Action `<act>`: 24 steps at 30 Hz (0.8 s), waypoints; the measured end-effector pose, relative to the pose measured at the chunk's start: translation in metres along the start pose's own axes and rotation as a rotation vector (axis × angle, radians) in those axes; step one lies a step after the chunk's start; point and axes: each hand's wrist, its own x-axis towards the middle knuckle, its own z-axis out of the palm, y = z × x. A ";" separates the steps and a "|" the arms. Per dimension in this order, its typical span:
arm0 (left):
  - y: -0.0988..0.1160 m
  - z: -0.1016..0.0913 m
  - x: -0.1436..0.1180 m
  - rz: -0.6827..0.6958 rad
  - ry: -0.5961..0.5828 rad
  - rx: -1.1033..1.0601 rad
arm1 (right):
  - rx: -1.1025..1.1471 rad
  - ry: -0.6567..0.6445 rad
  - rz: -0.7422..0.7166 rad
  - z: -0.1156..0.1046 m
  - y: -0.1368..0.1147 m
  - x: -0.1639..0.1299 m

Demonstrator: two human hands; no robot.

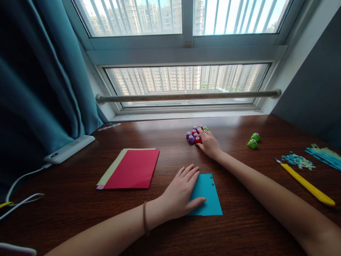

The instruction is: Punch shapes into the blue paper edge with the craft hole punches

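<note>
Blue paper (207, 189) lies partly beneath the left grip (179, 193).

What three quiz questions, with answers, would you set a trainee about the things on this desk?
1. Which hand lies on the blue sheet?
2. True or false: the yellow tool lies to the right of the red sheet.
3. How many green pieces stand apart from the mixed-colour cluster? A: one. B: two. C: five.

Key
1. The left hand, palm down.
2. True.
3. B.
</note>
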 end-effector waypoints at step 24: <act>-0.002 -0.001 0.002 -0.016 -0.024 -0.013 | 0.913 0.033 0.245 -0.083 -0.037 -0.131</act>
